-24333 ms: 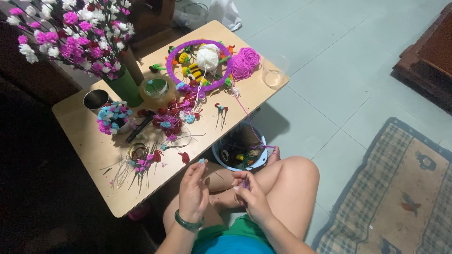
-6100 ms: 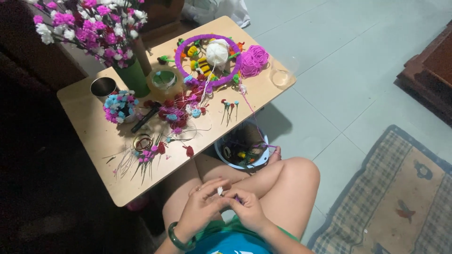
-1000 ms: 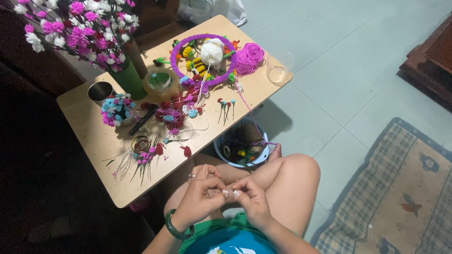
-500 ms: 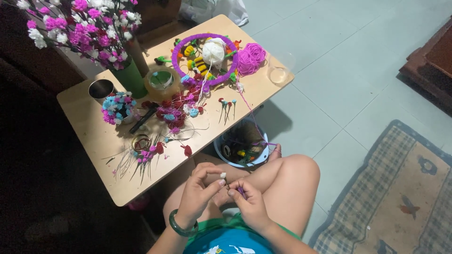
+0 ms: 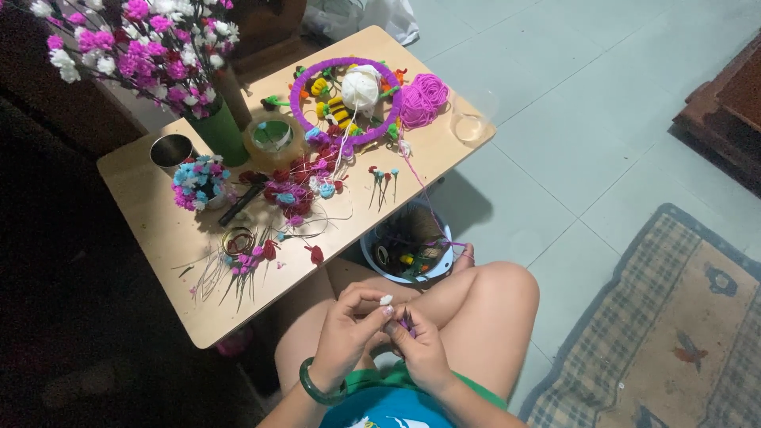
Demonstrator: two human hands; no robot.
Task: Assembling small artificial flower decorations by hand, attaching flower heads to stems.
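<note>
I sit cross-legged on the floor with both hands over my lap. My left hand, with a green bangle on the wrist, pinches a small white bud at its fingertips. My right hand is closed around a small purple flower piece, touching the left fingers. A thin pink yarn strand runs from the hands up to the pink yarn ball on the low wooden table.
On the table: a purple hoop around a white yarn ball, loose small flowers and wire stems, a green vase of pink and white blooms, a metal cup, a clear glass. A blue bowl rests by my knee; a plaid rug lies right.
Over the last second my hands stayed in my lap, working the small piece; the white bud has come up between the left fingertips. The view shifted slightly.
</note>
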